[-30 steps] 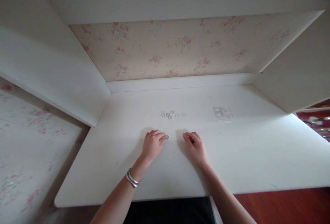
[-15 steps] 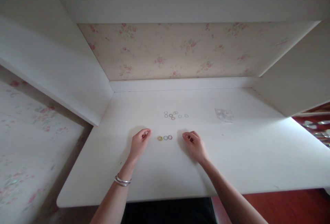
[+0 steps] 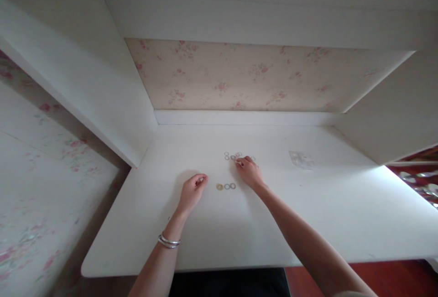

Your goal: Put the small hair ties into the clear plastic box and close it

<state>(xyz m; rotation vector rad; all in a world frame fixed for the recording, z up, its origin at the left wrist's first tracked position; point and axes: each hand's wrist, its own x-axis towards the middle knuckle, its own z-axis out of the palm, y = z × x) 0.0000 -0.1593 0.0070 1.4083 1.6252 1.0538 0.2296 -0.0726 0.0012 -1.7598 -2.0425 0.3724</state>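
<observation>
A row of three small rings (image 3: 226, 186) lies on the white desk (image 3: 328, 215), one yellowish and two darker. Farther back is a loose cluster of several small rings (image 3: 233, 156). My right hand (image 3: 249, 172) reaches over that cluster, fingertips pinched down on one ring at its right side; part of the cluster is hidden under the hand. My left hand (image 3: 192, 190) rests on the desk left of the row, fingers curled loosely, with bangles on the wrist. I cannot tell if it holds anything.
A small clear plastic bag (image 3: 301, 159) lies to the right of the rings. White side panels enclose the desk at left and right, with floral wallpaper at the back and an overhead shelf. Red floor shows at the far right.
My left hand drew back to the left, uncovering the row of three rings. My right hand moved forward from beside the row to the far cluster.
</observation>
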